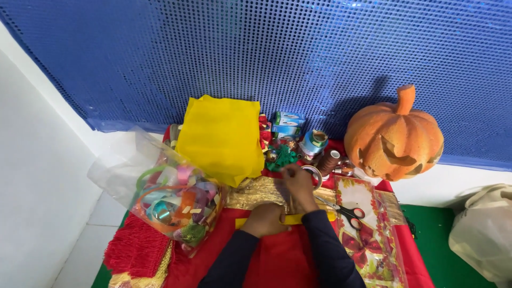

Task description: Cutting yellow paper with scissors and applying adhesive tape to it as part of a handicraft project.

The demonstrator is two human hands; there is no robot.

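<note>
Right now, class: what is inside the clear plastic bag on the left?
The clear plastic bag holds coiled ribbons in green, orange, pink and purple. Lower layers are covered by those above.

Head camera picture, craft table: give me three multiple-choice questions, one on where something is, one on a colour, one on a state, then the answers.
1. Where does the carved pumpkin sit?
A. far right, by the blue sequin wall
B. left, inside the clear bag
C. under the person's arms

2. What colour is the folded sheet behind the bag of ribbon rolls?
A. green
B. yellow
C. white

3. How do the scissors lie?
A. held in the right hand
B. standing in a cup
C. flat on the red cloth, unheld

Answers: 1 A, it stands at the right end against the wall. 2 B, the sheet is plain yellow. 3 C, the left hand and right hand are both beside them, over gold fabric.
</note>
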